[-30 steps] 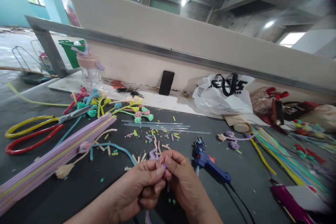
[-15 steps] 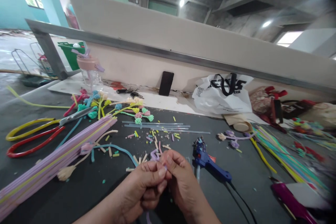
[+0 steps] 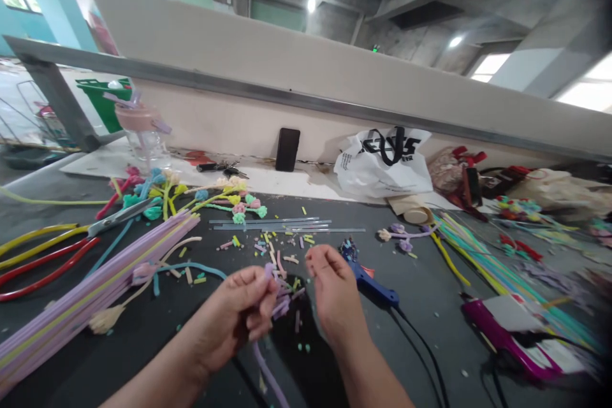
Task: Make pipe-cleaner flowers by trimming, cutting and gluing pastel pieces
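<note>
My left hand (image 3: 238, 313) pinches the upper end of a lilac pipe cleaner (image 3: 269, 377) whose tail runs down toward me. Its top is bent into small purple loops at my fingertips. My right hand (image 3: 333, 294) hovers just to the right of those loops, thumb and forefinger pinched together with nothing visible between them. A blue glue gun (image 3: 369, 278) lies on the dark tabletop right behind my right hand, its black cord trailing toward the near edge.
Scissors with yellow and red handles (image 3: 52, 245) and a bundle of lilac stems (image 3: 86, 296) lie at left. Finished pastel flowers (image 3: 191, 197), cut scraps and clear glue sticks (image 3: 287, 226) sit behind. A white bag (image 3: 382, 162), phone (image 3: 287, 149) and coloured stems (image 3: 482, 268) lie farther back and to the right.
My hands were pressed together on the lilac piece; now the right hand has let go and moved to the right, leaving the piece in the left hand. The view has shifted rightward.
</note>
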A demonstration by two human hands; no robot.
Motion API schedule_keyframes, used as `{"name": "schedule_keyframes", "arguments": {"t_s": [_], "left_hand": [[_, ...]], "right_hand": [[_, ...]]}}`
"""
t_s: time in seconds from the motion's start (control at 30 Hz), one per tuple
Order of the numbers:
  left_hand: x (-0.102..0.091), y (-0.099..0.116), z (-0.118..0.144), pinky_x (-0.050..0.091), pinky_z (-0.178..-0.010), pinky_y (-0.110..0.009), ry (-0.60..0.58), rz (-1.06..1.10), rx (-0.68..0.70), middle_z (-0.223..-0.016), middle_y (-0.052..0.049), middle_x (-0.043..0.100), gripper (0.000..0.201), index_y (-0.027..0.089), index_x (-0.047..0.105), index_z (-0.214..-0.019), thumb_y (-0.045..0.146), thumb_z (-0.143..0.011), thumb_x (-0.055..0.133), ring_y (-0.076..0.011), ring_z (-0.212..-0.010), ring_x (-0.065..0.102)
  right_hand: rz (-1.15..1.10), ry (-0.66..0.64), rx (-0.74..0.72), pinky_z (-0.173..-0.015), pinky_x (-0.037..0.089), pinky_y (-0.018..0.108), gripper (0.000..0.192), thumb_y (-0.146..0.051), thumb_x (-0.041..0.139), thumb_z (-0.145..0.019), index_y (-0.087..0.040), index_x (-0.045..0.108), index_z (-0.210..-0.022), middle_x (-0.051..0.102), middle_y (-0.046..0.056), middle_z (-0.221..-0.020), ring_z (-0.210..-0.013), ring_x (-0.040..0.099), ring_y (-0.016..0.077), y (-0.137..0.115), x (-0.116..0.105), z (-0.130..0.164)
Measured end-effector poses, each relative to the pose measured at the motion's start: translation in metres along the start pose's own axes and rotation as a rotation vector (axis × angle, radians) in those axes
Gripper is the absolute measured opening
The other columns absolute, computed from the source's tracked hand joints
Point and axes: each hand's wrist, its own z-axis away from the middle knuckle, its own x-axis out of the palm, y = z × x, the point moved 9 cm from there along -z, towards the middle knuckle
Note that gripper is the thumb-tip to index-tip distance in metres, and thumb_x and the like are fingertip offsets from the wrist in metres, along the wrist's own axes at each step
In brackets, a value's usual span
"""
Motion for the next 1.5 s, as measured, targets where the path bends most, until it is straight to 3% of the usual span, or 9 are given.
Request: {"name": "schedule_keyframes", "arguments": {"t_s": [0.1,0.23,0.33,0.5,0.8,0.9,1.0,1.13,1.5], "left_hand": [[-0.01,0.026,0.001,0.031,-0.036,-0.012,-0.011,0.187,0.102,-0.054,0.004,0.045,0.013,0.011,0.06,-0.074,0.024,-0.079,0.059,-0.002,-0.041,0.036],[-0.018,0.039,0.0,0.024,-0.032,-0.009,-0.057,0.325,0.131,-0.056,0.004,0.042,0.014,0.01,0.059,-0.079,0.021,-0.084,0.052,-0.0002,-0.038,0.031],[-0.02,0.039,-0.001,0.022,-0.031,-0.009,-0.079,0.32,0.123,-0.057,0.004,0.04,0.018,0.009,0.059,-0.079,0.02,-0.086,0.046,0.0002,-0.037,0.029],[-0.02,0.037,0.0,0.023,-0.03,-0.008,-0.09,0.269,0.103,-0.057,0.003,0.041,0.019,0.008,0.059,-0.079,0.017,-0.086,0.043,0.0003,-0.036,0.027],[-0.022,0.032,-0.003,0.022,-0.03,-0.008,-0.089,0.202,0.088,-0.057,0.004,0.04,0.018,0.009,0.059,-0.079,0.018,-0.086,0.045,0.0007,-0.037,0.024],[-0.022,0.029,-0.003,0.023,-0.03,-0.007,-0.083,0.169,0.072,-0.057,0.004,0.04,0.017,0.009,0.059,-0.079,0.019,-0.084,0.047,0.0009,-0.037,0.024],[-0.021,0.028,-0.003,0.023,-0.03,-0.007,-0.072,0.139,0.066,-0.057,0.004,0.04,0.015,0.01,0.059,-0.078,0.021,-0.083,0.051,0.0012,-0.037,0.024],[-0.02,0.028,-0.003,0.023,-0.029,-0.006,-0.047,0.093,0.06,-0.056,0.005,0.04,0.012,0.011,0.059,-0.077,0.022,-0.081,0.055,0.0015,-0.036,0.022],[-0.02,0.03,-0.002,0.02,-0.028,-0.006,-0.039,0.035,0.054,-0.059,0.005,0.04,0.014,0.012,0.059,-0.084,0.023,-0.083,0.051,0.0021,-0.036,0.016]], "right_hand": [[0.368,0.12,-0.142,-0.059,0.033,0.023,0.022,-0.039,0.05,-0.081,-0.019,0.057,-0.076,0.05,-0.003,-0.064,-0.061,0.044,0.0127,-0.019,-0.019,-0.01],[0.865,0.015,-0.331,-0.064,0.036,0.027,0.016,-0.028,0.047,-0.081,-0.018,0.058,-0.076,0.058,0.003,-0.074,-0.069,0.052,0.0165,-0.029,-0.004,-0.013],[0.996,-0.116,-0.323,-0.069,0.033,0.028,0.01,-0.02,0.052,-0.076,-0.02,0.061,-0.072,0.06,0.002,-0.072,-0.072,0.055,0.017,-0.014,0.009,-0.013],[1.077,-0.201,-0.282,-0.075,0.026,0.033,0.011,-0.014,0.054,-0.074,-0.022,0.062,-0.072,0.062,-0.001,-0.075,-0.077,0.056,0.0168,0.001,0.017,-0.01],[1.041,-0.398,-0.269,-0.081,0.023,0.034,0.019,-0.009,0.057,-0.069,-0.025,0.065,-0.073,0.063,-0.002,-0.081,-0.085,0.054,0.0161,0.009,0.04,0.006],[0.794,-0.331,-0.172,-0.079,0.029,0.032,0.013,-0.009,0.057,-0.065,-0.021,0.063,-0.064,0.06,-0.002,-0.072,-0.078,0.053,0.0159,0.007,0.032,0.0],[0.616,-0.263,-0.084,-0.065,0.036,0.026,0.004,-0.018,0.056,-0.069,-0.02,0.059,-0.068,0.057,-0.002,-0.065,-0.066,0.051,0.0141,0.007,0.022,-0.005],[0.489,-0.222,-0.005,-0.053,0.036,0.022,0.008,-0.024,0.051,-0.073,-0.018,0.055,-0.074,0.055,-0.003,-0.06,-0.054,0.049,0.0114,0.007,0.016,-0.007],[0.443,-0.208,-0.033,-0.064,0.042,0.026,0.023,-0.023,0.048,-0.075,-0.016,0.059,-0.095,0.061,0.0,-0.071,-0.066,0.056,0.014,0.009,0.015,-0.008]]}}
